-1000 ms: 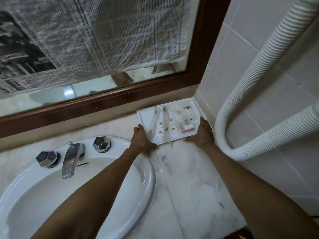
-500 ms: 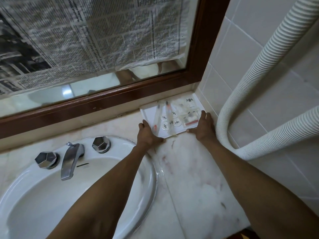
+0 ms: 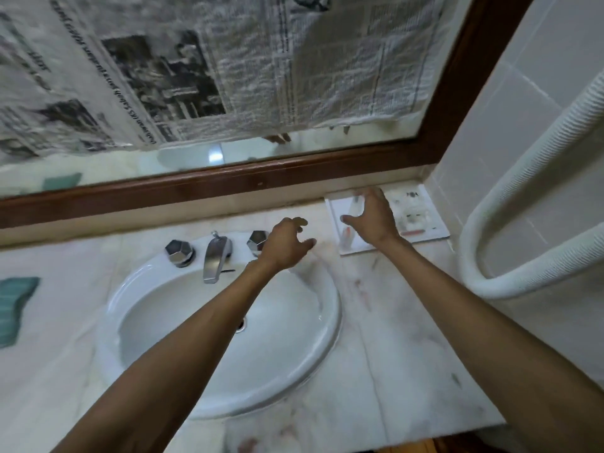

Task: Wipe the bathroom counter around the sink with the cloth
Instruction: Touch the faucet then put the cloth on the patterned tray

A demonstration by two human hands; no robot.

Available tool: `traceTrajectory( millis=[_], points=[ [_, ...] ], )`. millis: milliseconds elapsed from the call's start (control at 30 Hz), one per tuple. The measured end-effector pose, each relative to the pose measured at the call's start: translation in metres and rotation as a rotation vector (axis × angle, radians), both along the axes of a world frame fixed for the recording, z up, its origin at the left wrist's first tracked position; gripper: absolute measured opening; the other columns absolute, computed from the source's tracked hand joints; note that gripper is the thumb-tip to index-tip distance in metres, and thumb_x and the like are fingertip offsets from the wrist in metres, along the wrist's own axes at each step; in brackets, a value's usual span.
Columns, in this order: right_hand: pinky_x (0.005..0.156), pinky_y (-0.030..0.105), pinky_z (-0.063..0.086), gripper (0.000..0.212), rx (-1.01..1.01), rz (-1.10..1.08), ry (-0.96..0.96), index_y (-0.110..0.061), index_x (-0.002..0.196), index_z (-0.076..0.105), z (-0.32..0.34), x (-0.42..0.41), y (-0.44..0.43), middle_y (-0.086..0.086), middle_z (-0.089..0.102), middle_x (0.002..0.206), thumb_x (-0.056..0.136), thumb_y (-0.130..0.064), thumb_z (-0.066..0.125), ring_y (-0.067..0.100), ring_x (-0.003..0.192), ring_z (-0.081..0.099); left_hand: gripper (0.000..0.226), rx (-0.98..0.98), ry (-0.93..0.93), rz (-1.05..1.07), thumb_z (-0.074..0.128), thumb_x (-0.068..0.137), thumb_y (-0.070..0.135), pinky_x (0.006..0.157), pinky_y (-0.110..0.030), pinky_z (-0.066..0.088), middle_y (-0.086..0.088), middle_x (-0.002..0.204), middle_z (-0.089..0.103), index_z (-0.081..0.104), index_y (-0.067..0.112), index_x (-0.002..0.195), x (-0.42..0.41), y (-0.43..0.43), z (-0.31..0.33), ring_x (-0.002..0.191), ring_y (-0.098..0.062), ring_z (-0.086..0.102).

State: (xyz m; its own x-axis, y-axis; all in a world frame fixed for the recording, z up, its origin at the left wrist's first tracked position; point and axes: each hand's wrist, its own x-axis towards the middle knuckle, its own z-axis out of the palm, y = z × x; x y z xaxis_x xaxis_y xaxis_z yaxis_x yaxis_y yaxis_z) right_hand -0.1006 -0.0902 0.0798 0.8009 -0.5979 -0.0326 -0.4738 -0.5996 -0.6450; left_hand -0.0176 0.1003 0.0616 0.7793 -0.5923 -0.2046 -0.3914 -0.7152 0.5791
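Note:
A teal cloth (image 3: 14, 305) lies on the marble counter (image 3: 392, 348) at the far left edge of the view, well away from both hands. The white oval sink (image 3: 304, 380) sits in the middle. My left hand (image 3: 286, 245) hovers above the sink's back right rim, fingers spread, holding nothing. My right hand (image 3: 372, 220) is over the white tray (image 3: 431, 235) of small toiletries in the back right corner, fingers apart and holding nothing.
A chrome faucet (image 3: 215, 256) with two faceted knobs (image 3: 179, 253) stands behind the basin. A wood-framed mirror (image 3: 228, 188) covered with newspaper runs along the back. A white ribbed hose (image 3: 523, 276) loops against the tiled right wall.
Both hands have let go of the tray, which now rests flat in the back right corner. My left hand has drawn back toward the sink. The view has swung left, showing the cloth.

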Motion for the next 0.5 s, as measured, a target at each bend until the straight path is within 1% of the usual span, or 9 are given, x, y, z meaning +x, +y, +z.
traceTrajectory(
  millis=[33,100,200,267,300,367,433,500],
  points=[
    [0.101,0.035,0.039,0.055,-0.001,0.040,-0.024,-0.007,0.126,0.055,0.008,0.008,0.019,0.013,0.050,0.136,0.080,-0.026,0.080,0.030,0.125,0.050,0.048,-0.006,-0.022,0.014,0.069,0.090,0.038,0.084,-0.028,0.044,-0.004,0.122,0.065,0.060,0.017,0.132,0.002,0.021,0.007,0.107,-0.023,0.064],
    [0.099,0.032,0.039,0.050,0.005,0.104,-0.060,-0.006,0.126,0.055,0.023,0.023,0.060,0.012,0.051,0.134,0.085,-0.027,0.075,0.029,0.125,0.050,0.038,-0.018,-0.057,0.050,0.066,0.092,0.037,0.082,-0.027,0.046,-0.001,0.114,0.071,0.065,0.017,0.125,0.006,0.064,0.021,0.103,-0.020,0.067],
    [0.093,0.036,0.044,0.042,-0.002,0.198,-0.085,-0.010,0.120,0.058,0.036,0.046,0.126,0.012,0.055,0.127,0.087,-0.030,0.072,0.031,0.117,0.055,0.029,-0.026,-0.092,0.103,0.062,0.092,0.036,0.081,-0.030,0.050,0.003,0.103,0.075,0.068,0.020,0.116,0.008,0.132,0.038,0.098,-0.021,0.068],
    [0.092,0.036,0.045,0.039,-0.010,0.257,-0.075,-0.012,0.120,0.058,0.041,0.058,0.171,0.011,0.056,0.127,0.088,-0.032,0.070,0.029,0.116,0.055,0.026,-0.028,-0.085,0.138,0.060,0.093,0.034,0.080,-0.034,0.053,0.001,0.100,0.075,0.067,0.017,0.113,0.007,0.180,0.045,0.096,-0.023,0.067],
    [0.093,0.036,0.045,0.039,-0.016,0.289,-0.065,-0.013,0.121,0.058,0.042,0.062,0.194,0.010,0.057,0.128,0.089,-0.033,0.069,0.028,0.118,0.054,0.026,-0.029,-0.093,0.157,0.059,0.094,0.033,0.081,-0.036,0.053,0.001,0.101,0.074,0.067,0.017,0.114,0.005,0.204,0.047,0.096,-0.023,0.067],
    [0.095,0.037,0.045,0.040,-0.024,0.353,-0.043,-0.013,0.122,0.058,0.041,0.069,0.239,0.009,0.058,0.129,0.090,-0.035,0.067,0.027,0.120,0.053,0.031,-0.025,-0.107,0.215,0.059,0.094,0.035,0.084,-0.038,0.053,0.007,0.103,0.073,0.065,0.023,0.121,0.000,0.254,0.047,0.098,-0.020,0.065],
    [0.095,0.039,0.047,0.040,-0.022,0.407,-0.021,-0.014,0.122,0.058,0.040,0.072,0.284,0.008,0.058,0.129,0.090,-0.036,0.065,0.027,0.117,0.055,0.034,-0.013,-0.099,0.267,0.059,0.093,0.039,0.085,-0.035,0.052,0.011,0.104,0.072,0.063,0.029,0.125,-0.006,0.302,0.045,0.100,-0.017,0.064],
    [0.094,0.038,0.047,0.036,-0.004,0.449,-0.002,-0.017,0.120,0.060,0.038,0.074,0.328,0.006,0.059,0.129,0.090,-0.036,0.065,0.027,0.116,0.058,0.033,0.011,-0.090,0.302,0.059,0.093,0.040,0.082,-0.032,0.049,0.011,0.105,0.072,0.064,0.029,0.124,-0.010,0.348,0.042,0.102,-0.016,0.064]
  ],
)
